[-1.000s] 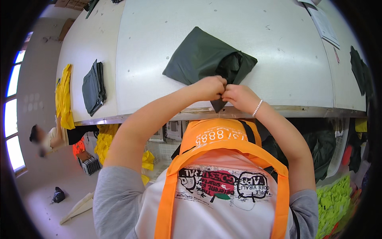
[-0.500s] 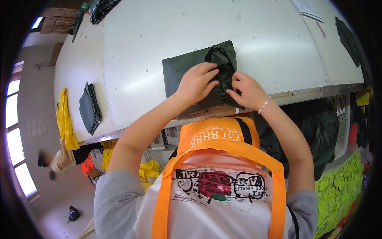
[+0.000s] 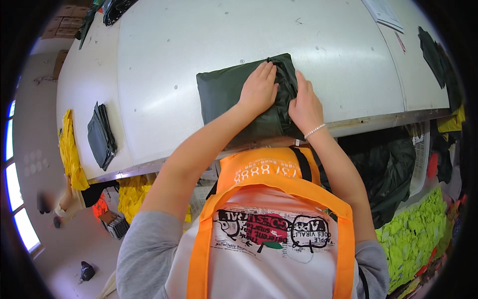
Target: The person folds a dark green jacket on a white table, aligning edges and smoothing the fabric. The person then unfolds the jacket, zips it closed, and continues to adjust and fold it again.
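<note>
A folded dark green piece of thin, glossy sheet material (image 3: 221, 89) lies on the pale table at its near edge. Its right-hand part is crumpled into creases. My left hand (image 3: 260, 88) lies flat on top, fingers stretched away from me and held together, beside the creased strip. Along the right edge of the folded piece rests my right hand (image 3: 306, 107), fingers extended and the thumb toward the creases. Neither hand visibly pinches the material.
Dark green folded pieces (image 3: 102, 137) and yellow material (image 3: 72, 149) lie on the table's left; papers (image 3: 383, 15) and a dark piece (image 3: 433, 57) lie far right. Under the edge are dark material (image 3: 383, 169) and a lime-green heap (image 3: 413, 239). Another person (image 3: 69, 199) is at left.
My left hand has slid away from me and flattened beside the creases. My right hand has straightened its curled fingers along the right edge. The creased part lies flatter and narrower.
</note>
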Demonstrator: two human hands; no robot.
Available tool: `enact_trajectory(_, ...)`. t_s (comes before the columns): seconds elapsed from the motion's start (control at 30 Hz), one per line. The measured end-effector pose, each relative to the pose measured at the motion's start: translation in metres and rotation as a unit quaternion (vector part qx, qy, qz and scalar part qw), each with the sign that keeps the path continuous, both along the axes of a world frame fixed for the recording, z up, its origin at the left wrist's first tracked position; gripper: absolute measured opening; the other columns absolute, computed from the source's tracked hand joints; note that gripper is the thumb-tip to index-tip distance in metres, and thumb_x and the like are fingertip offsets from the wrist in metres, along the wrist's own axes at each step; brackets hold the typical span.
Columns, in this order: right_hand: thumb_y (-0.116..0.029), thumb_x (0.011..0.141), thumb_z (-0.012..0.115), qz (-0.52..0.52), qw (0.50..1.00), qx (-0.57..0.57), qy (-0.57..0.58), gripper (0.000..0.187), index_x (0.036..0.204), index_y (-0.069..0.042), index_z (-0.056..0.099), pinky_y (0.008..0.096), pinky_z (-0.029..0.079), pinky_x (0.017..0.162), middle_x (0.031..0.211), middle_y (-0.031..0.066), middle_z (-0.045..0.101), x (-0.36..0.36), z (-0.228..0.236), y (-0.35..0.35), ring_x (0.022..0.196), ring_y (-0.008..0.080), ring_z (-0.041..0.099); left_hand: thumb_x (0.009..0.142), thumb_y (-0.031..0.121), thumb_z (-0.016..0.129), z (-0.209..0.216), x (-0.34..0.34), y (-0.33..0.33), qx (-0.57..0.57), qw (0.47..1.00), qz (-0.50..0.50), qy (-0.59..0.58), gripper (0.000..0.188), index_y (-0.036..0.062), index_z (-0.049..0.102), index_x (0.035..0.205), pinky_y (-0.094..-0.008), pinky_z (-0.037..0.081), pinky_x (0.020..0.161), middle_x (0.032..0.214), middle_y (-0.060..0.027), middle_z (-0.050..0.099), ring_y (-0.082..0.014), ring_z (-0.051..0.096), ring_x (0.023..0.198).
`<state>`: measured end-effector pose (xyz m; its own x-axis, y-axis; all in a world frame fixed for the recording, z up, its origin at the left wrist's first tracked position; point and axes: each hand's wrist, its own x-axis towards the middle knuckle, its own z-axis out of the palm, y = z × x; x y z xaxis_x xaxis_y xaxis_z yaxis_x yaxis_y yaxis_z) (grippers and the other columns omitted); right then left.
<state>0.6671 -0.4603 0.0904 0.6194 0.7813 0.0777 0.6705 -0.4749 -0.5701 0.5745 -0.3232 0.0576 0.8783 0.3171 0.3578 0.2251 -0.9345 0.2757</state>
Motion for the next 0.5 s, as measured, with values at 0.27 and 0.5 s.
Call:
enact_trajectory(0.27, -0.011, 0.085, 0.052, 0.016, 0.993, -0.073, -0.092, 0.01, 0.085, -0.003, 0.058, 0.0426, 0.052, 0.068, 0.087, 0.0139, 0.061, 0.043, -0.022, 0.068, 0.079, 0.0346, 0.063, 0.082, 0.025, 0.056, -0.003, 0.004, 0.002, 0.028, 0.997, -0.017, 0.065, 0.054, -0.002, 0.048, 0.128, -0.0352, 0.043, 0.086, 0.134, -0.0203, 0.047, -0.0288, 0.05, 0.109)
enact_trajectory(0.5, -0.009, 0.083, 0.053, 0.104, 0.988, -0.052, -0.102, 0.008, 0.089, -0.006, 0.057, 0.039, 0.052, 0.066, 0.088, 0.011, 0.06, 0.023, -0.018, 0.07, 0.075, 0.0318, 0.062, 0.076, 0.036, 0.057, 0.002, 0.026, 0.023, -0.032, 0.974, 0.014, 0.224, 0.036, 0.0015, 0.06, 0.086, -0.0375, 0.046, 0.066, 0.09, -0.0126, 0.06, -0.03, 0.054, 0.086)
